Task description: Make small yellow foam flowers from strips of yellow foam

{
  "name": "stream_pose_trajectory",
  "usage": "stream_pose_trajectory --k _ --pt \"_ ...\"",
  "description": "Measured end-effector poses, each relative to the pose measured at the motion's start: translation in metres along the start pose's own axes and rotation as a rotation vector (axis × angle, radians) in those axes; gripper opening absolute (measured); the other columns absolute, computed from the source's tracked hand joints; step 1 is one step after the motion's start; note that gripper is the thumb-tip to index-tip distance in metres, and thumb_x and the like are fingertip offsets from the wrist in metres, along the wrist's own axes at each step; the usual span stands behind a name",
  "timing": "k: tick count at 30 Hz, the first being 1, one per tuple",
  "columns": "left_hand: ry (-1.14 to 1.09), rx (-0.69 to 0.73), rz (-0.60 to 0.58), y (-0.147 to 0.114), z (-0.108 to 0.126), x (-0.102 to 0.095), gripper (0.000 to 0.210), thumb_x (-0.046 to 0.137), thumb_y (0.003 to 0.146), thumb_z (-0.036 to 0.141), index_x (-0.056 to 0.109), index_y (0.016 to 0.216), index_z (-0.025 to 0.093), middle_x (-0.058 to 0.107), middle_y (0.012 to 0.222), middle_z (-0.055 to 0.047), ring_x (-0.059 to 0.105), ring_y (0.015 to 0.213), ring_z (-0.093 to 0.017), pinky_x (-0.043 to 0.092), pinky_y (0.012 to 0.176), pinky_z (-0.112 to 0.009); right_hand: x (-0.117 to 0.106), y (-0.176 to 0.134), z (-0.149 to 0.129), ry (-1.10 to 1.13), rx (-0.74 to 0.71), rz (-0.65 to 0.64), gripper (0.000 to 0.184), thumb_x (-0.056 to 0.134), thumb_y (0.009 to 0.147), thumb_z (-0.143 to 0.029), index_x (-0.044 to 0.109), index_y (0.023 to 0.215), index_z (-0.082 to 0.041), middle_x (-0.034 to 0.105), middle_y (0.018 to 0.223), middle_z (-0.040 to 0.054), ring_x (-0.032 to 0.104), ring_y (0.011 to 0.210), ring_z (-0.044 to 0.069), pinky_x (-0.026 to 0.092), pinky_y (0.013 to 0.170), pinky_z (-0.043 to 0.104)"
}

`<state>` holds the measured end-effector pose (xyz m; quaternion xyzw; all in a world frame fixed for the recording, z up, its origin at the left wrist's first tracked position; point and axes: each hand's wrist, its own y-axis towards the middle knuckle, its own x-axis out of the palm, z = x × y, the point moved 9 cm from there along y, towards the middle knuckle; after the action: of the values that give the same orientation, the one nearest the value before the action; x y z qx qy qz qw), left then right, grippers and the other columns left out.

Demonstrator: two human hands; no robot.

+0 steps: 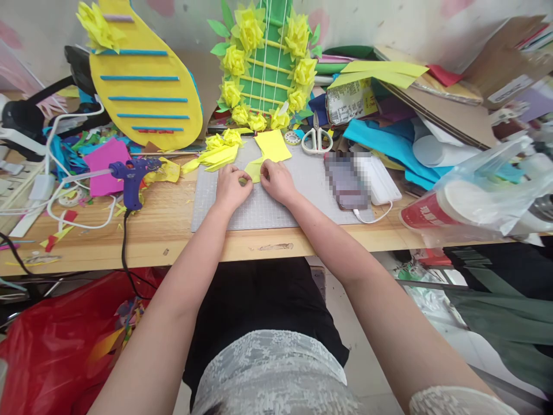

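Note:
Over the grey cutting mat [207, 207], my two hands are close together at a small piece of yellow crepe paper [254, 170]. My left hand [232, 187] is curled, thumb and forefinger pinched at the paper's left edge. From the right, my right hand [279, 181] closes its fingers on the same piece; its fingertips are partly hidden. Just beyond lies a stack of yellow paper squares [273, 145]. Left of the stack are finished yellow paper flowers [223, 140] and folded yellow petals [220, 157].
Scissors [317, 138] lie at the mat's back edge, by a phone [347, 181] and a white power bank [378, 177]. A purple glue gun [133, 178] stands left. Behind are a yellow cutout [147, 86] and a green flowered one [268, 72]. A bagged cup [436, 207] stands right.

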<state>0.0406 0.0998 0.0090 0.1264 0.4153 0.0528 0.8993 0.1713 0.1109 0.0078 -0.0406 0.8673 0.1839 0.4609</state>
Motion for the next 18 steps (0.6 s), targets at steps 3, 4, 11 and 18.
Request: stream_pose_trajectory --k 3,4,11,18 --pt "-0.002 -0.02 0.025 -0.0003 0.0011 -0.0013 0.009 0.065 0.076 0.027 0.067 0.07 0.02 0.054 0.089 -0.007 0.054 0.103 -0.027 0.042 0.099 -0.042 0.0006 -0.0003 -0.0003 -0.017 0.009 -0.014 0.013 0.044 0.081 -0.015 0.053 0.088 -0.021 0.066 0.088 0.0084 0.052 0.087 0.025 0.043 0.08 0.038" --pt "0.008 -0.022 0.028 -0.0005 0.0021 -0.0015 0.009 0.066 0.075 0.027 0.067 0.07 0.02 0.054 0.089 -0.007 0.054 0.103 -0.027 0.042 0.099 -0.042 0.0006 -0.0004 -0.0004 -0.021 0.012 -0.017 0.012 0.044 0.081 -0.015 0.053 0.088 -0.021 0.066 0.089 0.0084 0.052 0.088 0.025 0.043 0.08 0.038" --pt "0.05 -0.019 -0.004 -0.0023 0.0066 0.0 0.002 0.068 0.073 0.022 0.067 0.072 0.021 0.054 0.092 -0.007 0.052 0.104 -0.028 0.042 0.098 -0.043 0.0015 -0.0005 -0.0005 -0.041 0.029 -0.026 0.013 0.044 0.081 -0.014 0.052 0.089 -0.02 0.066 0.09 0.009 0.052 0.089 0.026 0.043 0.079 0.038" --pt "0.065 0.001 -0.006 -0.0026 0.0095 0.0037 0.01 0.064 0.076 0.021 0.073 0.08 0.026 0.051 0.096 -0.007 0.05 0.106 -0.029 0.04 0.097 -0.044 0.0024 -0.0003 0.0002 -0.046 -0.008 0.003 0.013 0.045 0.081 -0.015 0.053 0.089 -0.021 0.066 0.089 0.0084 0.052 0.088 0.024 0.042 0.079 0.037"
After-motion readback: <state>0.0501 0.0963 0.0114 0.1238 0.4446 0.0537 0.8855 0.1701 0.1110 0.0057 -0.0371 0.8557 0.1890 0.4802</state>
